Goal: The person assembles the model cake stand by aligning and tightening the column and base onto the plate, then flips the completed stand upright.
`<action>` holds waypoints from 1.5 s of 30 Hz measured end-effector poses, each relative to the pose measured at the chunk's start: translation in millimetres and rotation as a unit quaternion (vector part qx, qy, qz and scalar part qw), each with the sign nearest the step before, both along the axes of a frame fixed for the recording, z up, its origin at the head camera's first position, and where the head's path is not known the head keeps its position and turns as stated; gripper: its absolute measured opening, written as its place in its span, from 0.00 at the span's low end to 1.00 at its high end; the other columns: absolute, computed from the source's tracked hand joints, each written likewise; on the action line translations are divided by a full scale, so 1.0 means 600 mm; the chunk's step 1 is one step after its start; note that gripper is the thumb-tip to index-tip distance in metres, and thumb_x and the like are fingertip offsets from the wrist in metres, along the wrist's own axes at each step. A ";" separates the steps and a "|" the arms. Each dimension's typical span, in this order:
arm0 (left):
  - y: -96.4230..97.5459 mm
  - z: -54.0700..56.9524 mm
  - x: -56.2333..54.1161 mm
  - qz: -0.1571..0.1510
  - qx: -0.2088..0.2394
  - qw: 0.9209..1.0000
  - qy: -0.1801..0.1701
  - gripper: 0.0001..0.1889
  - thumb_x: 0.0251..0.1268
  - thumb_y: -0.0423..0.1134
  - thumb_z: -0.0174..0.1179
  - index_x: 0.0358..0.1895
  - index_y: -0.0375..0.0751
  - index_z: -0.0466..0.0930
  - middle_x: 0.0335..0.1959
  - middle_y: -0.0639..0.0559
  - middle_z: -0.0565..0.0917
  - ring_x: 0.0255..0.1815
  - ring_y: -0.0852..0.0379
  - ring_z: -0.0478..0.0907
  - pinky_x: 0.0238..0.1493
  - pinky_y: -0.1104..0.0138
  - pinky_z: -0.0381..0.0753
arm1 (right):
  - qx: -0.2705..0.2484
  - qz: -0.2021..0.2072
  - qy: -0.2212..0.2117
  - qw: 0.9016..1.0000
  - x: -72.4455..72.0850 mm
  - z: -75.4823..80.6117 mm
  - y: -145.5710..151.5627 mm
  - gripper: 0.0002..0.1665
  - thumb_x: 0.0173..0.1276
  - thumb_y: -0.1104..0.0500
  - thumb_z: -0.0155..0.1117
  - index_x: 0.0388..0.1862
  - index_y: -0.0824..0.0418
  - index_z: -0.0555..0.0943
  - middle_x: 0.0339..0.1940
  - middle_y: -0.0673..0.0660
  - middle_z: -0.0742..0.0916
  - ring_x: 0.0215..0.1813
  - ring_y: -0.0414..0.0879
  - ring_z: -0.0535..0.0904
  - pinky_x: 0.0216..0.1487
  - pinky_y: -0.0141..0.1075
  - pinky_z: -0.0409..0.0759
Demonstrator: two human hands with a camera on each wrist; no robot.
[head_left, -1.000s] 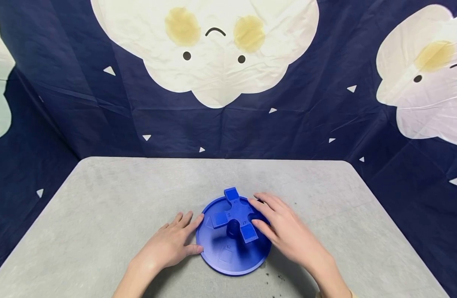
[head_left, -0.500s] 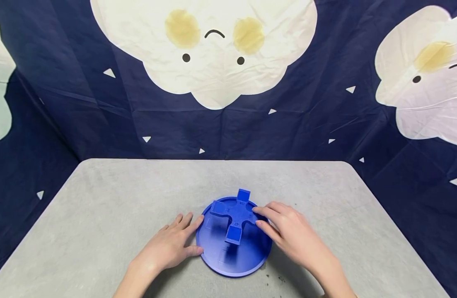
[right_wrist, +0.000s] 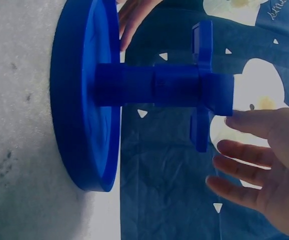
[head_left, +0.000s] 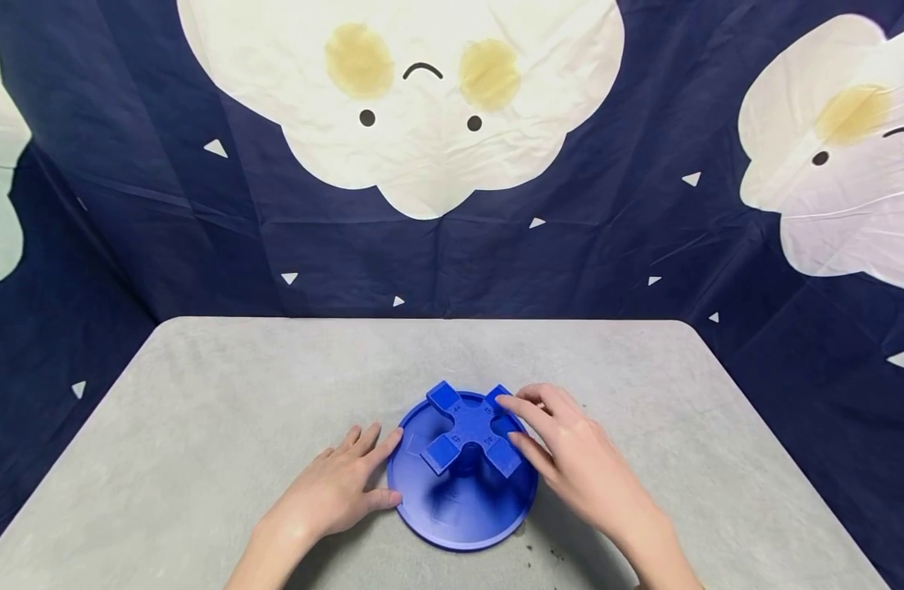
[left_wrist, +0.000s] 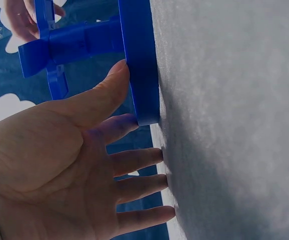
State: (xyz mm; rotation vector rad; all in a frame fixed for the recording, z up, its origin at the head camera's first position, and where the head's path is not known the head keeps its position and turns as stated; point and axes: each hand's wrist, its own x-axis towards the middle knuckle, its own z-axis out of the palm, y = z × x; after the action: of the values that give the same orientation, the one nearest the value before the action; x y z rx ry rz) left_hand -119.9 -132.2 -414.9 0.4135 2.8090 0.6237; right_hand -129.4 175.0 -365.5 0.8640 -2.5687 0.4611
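Note:
A blue round base (head_left: pixel 429 508) with a raised rim lies on the table. From its centre rises a blue post (right_wrist: pixel 139 85), topped by a four-armed blue cross (head_left: pixel 472 424) with small numbers on its arms. My left hand (head_left: pixel 333 483) has spread, straight fingers; its thumb and index finger touch the base's rim at the left, while the other fingertips reach the table in the left wrist view. On the right, my right hand (head_left: pixel 580 455) has loosely bent fingers by the cross. Its index fingertip overlaps the upper right arm, and its thumb is close to the lower right arm.
The grey table (head_left: pixel 260 385) has rounded far corners. Dark specks (head_left: pixel 556 554) mark its surface right of the base. Behind and at both sides hangs a navy cloth (head_left: pixel 223 213) with cloud faces and small white triangles.
The cross has turned clockwise in the head view, its arms now lying diagonally. My right hand has shifted slightly beside it; the left hand and base have stayed in place.

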 end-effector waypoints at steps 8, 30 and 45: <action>0.000 -0.003 0.001 0.000 -0.001 1.000 0.006 0.43 0.61 0.58 0.69 0.78 0.46 0.67 0.78 0.32 0.66 0.80 0.26 0.60 0.72 0.29 0.64 | 0.029 0.004 -0.064 0.998 -0.005 -0.016 -0.005 0.30 0.79 0.50 0.60 0.77 0.50 0.72 0.79 0.53 0.73 0.81 0.55 0.67 0.79 0.54 0.69; 0.000 -0.001 0.000 -0.001 0.000 1.000 0.001 0.43 0.62 0.58 0.69 0.78 0.46 0.66 0.79 0.32 0.66 0.80 0.26 0.59 0.72 0.29 0.63 | 0.007 0.003 -0.014 1.000 0.005 -0.003 -0.007 0.16 0.74 0.55 0.67 0.58 0.46 0.86 0.44 0.42 0.91 0.47 0.36 0.87 0.51 0.38 0.86; -0.001 -0.004 0.000 -0.002 -0.002 1.000 0.008 0.43 0.62 0.58 0.69 0.78 0.46 0.67 0.78 0.32 0.66 0.80 0.26 0.59 0.72 0.29 0.64 | 0.031 -0.011 -0.032 0.999 0.000 -0.004 -0.004 0.28 0.75 0.49 0.66 0.71 0.53 0.78 0.72 0.57 0.81 0.74 0.55 0.76 0.73 0.55 0.77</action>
State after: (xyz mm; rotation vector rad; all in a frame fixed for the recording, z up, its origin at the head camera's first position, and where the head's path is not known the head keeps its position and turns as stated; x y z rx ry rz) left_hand -119.9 -132.5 -417.1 0.4257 2.8232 0.6151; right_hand -129.3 172.7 -368.1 0.8544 -2.6603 0.4102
